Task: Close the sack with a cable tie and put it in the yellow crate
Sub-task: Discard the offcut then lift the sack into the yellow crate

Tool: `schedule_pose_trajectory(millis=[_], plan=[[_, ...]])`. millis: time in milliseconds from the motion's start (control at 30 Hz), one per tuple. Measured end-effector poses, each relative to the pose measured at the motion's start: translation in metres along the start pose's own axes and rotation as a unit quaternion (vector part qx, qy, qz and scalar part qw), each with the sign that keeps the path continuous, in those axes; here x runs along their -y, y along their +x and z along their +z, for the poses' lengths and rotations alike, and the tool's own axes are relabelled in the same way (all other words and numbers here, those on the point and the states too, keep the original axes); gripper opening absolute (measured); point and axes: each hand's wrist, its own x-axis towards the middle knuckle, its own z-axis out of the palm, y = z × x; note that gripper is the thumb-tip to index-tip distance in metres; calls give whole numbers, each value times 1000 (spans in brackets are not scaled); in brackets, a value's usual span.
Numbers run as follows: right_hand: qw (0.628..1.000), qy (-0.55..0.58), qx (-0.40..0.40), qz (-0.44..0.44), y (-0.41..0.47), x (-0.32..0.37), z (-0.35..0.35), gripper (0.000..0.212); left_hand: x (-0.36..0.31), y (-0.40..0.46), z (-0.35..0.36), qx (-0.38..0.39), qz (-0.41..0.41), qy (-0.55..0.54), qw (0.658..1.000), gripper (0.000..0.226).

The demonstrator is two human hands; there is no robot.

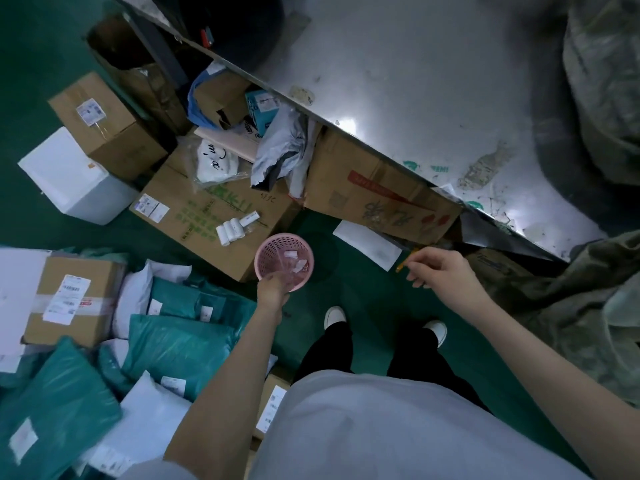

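Sack [575, 320]: olive, slumped at right, just beside right hand. Basket [284, 261]: pink, left hand [273, 289] gripping its near rim. Cable tie [407, 260]: yellow, pinched in curled fingers of right hand [438, 270].

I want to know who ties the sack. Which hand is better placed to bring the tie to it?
Probably the right hand: it already pinches the yellow tie and is nearer the sack. The left hand grips the pink basket.
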Motion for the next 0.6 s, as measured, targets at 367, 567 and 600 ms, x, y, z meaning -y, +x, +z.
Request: schedule_pose_trajectory(millis=[367,567,600], plan=[[974,165,-147,-59,-23,3,-62,12,-77,-119,120,123,299,145,935,26],[939,234,-240,-82,-53,-15,-127,15,-81,-170,191,188,376,221,880,29],[931,245,-258,-81,-59,-21,-139,15,-79,-179,205,202,387,233,869,29]])
